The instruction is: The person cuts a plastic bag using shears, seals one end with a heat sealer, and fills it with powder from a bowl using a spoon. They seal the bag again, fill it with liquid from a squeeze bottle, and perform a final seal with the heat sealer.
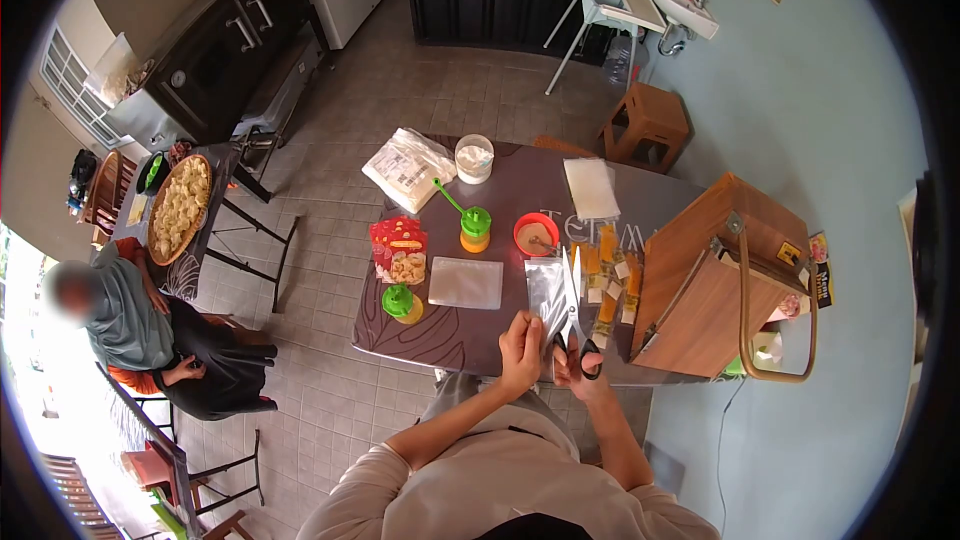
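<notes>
My left hand (520, 348) is closed on a shiny clear plastic bag (544, 285), which stands up from its fingers over the table's near edge. In my right hand (582, 376) are scissors (572, 292) with black handles, blades pointing away from me and slightly apart beside the bag. Just beyond lies a red bowl (537, 235) of brownish powder with a spoon in it. Several small packets of yellow-orange filling (606, 260) with pale labels lie to the right. Left of the bag, a stack of flat clear bags (466, 283) rests on the table.
Two green-lidded jars (475, 230) (402, 304), a red snack packet (399, 245), a white tub (474, 159) and white plastic packaging (408, 170) occupy the table's left side. A wooden cabinet (715, 290) borders the right. At left, a person (150, 320) sits near a round tray of pale pieces (181, 208).
</notes>
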Demonstrator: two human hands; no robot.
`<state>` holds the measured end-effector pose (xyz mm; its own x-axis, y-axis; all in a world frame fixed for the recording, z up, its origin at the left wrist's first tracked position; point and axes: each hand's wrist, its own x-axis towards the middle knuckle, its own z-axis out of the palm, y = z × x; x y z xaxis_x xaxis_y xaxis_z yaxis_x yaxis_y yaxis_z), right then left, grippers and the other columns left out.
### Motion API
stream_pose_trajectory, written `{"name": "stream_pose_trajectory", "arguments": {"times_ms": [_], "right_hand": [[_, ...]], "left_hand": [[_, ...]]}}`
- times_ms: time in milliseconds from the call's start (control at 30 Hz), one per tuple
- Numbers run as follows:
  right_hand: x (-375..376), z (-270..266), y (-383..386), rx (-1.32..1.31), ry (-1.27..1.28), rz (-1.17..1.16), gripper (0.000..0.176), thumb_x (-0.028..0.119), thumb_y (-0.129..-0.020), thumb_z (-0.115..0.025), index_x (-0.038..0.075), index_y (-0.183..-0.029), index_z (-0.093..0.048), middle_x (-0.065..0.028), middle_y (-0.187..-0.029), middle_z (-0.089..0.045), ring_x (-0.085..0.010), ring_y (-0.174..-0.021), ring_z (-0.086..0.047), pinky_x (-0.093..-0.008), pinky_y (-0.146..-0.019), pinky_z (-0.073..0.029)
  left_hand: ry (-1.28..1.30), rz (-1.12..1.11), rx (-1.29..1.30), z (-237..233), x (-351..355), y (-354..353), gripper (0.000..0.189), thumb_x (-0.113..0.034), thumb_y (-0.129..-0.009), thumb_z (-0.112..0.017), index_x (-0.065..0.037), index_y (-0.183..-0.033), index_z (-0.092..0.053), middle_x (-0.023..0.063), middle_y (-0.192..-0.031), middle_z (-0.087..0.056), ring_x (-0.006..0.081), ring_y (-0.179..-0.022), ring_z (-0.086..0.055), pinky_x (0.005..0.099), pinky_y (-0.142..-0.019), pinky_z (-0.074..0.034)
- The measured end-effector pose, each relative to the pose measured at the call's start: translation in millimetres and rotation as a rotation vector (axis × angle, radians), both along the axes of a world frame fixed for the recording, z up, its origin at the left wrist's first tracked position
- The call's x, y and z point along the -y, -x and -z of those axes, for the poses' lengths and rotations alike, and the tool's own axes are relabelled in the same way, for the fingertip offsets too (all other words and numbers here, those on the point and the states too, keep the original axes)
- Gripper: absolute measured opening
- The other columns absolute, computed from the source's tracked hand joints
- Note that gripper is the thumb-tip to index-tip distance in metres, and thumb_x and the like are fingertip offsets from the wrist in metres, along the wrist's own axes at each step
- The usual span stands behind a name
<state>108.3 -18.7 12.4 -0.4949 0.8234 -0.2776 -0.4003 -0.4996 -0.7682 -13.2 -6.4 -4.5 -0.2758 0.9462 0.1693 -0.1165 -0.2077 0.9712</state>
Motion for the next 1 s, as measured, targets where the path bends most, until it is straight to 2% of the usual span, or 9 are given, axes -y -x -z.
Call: {"name": "stream_pose_trajectory", "arguments": {"times_ms": [67, 267, 367, 433, 533, 633, 867, 933, 1000], "right_hand": [[1, 2, -1, 0.048, -0.003, 0.011, 0.073, 0.077, -0.043, -0.051, 0.012, -0.073, -0.043, 0.0045, -0.059, -0.034, -0.0064, -0.05, -0.033, -0.0204, -0.043, -0.03], [0, -6, 1, -0.049, 0.034, -0.034, 0.073, 0.077, -0.042, -0.052, 0.012, -0.073, -0.043, 0.0048, -0.062, -0.034, -0.0058, -0.053, -0.035, -0.0197, -0.045, -0.031], [3, -1, 3, 0.032, 0.063, 0.086, 0.074, 0.078, -0.043, -0.051, 0.012, -0.075, -0.043, 0.0047, -0.062, -0.033, -0.0061, -0.053, -0.034, -0.0197, -0.045, -0.03], [1, 7, -1, -0.036, 0.04, -0.046, 0.071, 0.076, -0.045, -0.052, 0.013, -0.077, -0.043, 0.0048, -0.063, -0.032, -0.0061, -0.054, -0.033, -0.0197, -0.045, -0.028], [-3, 5, -3, -0.127, 0.022, -0.099, 0.068, 0.075, -0.047, -0.053, 0.014, -0.077, -0.043, 0.0048, -0.063, -0.032, -0.0062, -0.055, -0.032, -0.0197, -0.045, -0.026], [0, 9, -1, -0.052, 0.032, -0.051, 0.068, 0.074, -0.048, -0.053, 0.013, -0.076, -0.043, 0.0046, -0.063, -0.032, -0.0064, -0.054, -0.032, -0.0199, -0.045, -0.027], [-3, 11, -1, -0.109, 0.065, -0.077, 0.067, 0.074, -0.048, -0.054, 0.013, -0.073, -0.042, 0.0043, -0.061, -0.032, -0.0067, -0.051, -0.032, -0.0203, -0.043, -0.026], [-4, 10, -1, -0.018, 0.051, -0.037, 0.066, 0.075, -0.049, -0.053, 0.013, -0.071, -0.04, 0.0047, -0.06, -0.033, -0.0069, -0.05, -0.033, -0.02, -0.043, -0.026], [-14, 12, -11, -0.146, 0.032, 0.105, 0.063, 0.072, -0.053, -0.054, 0.013, -0.07, -0.039, 0.0047, -0.059, -0.034, -0.0067, -0.05, -0.032, -0.0185, -0.043, -0.026]], "left_hand": [[-0.016, -0.005, -0.011, -3, 1, 1, 0.02, -0.012, -0.089, -0.042, -0.002, -0.072, -0.044, 0.0019, -0.052, -0.039, 0.0055, -0.047, -0.033, 0.0231, -0.042, -0.029], [0.005, -0.004, -0.05, 7, 6, -1, 0.02, -0.011, -0.089, -0.042, -0.002, -0.072, -0.043, 0.0019, -0.052, -0.039, 0.0055, -0.047, -0.033, 0.023, -0.041, -0.029], [0.031, 0.023, 0.028, 15, 7, 0, 0.02, -0.011, -0.089, -0.042, -0.002, -0.071, -0.043, 0.0023, -0.052, -0.039, 0.0054, -0.047, -0.033, 0.0228, -0.042, -0.029], [0.039, 0.017, -0.009, 9, 7, 1, 0.019, -0.011, -0.089, -0.042, -0.001, -0.073, -0.044, 0.003, -0.052, -0.039, 0.0058, -0.048, -0.033, 0.0228, -0.042, -0.029], [0.029, 0.018, -0.069, 3, 11, 3, 0.017, -0.01, -0.088, -0.042, -0.001, -0.074, -0.045, 0.0033, -0.052, -0.039, 0.0062, -0.048, -0.033, 0.0233, -0.043, -0.03], [0.045, 0.017, -0.07, 8, 13, 5, 0.015, -0.009, -0.088, -0.043, 0.0, -0.076, -0.046, 0.004, -0.052, -0.04, 0.0064, -0.049, -0.034, 0.0236, -0.043, -0.03], [0.088, 0.017, -0.093, 16, 17, 7, 0.016, -0.01, -0.088, -0.043, 0.0, -0.075, -0.046, 0.0045, -0.053, -0.04, 0.0065, -0.049, -0.035, 0.0237, -0.043, -0.031], [0.094, 0.044, -0.111, 13, 19, 9, 0.016, -0.01, -0.087, -0.044, -0.001, -0.075, -0.046, 0.0054, -0.053, -0.041, 0.0072, -0.048, -0.035, 0.0236, -0.043, -0.031], [0.112, 0.068, -0.082, 34, 29, 8, 0.015, -0.01, -0.087, -0.044, -0.001, -0.076, -0.046, 0.0059, -0.053, -0.041, 0.0077, -0.048, -0.035, 0.0241, -0.044, -0.032]]}}
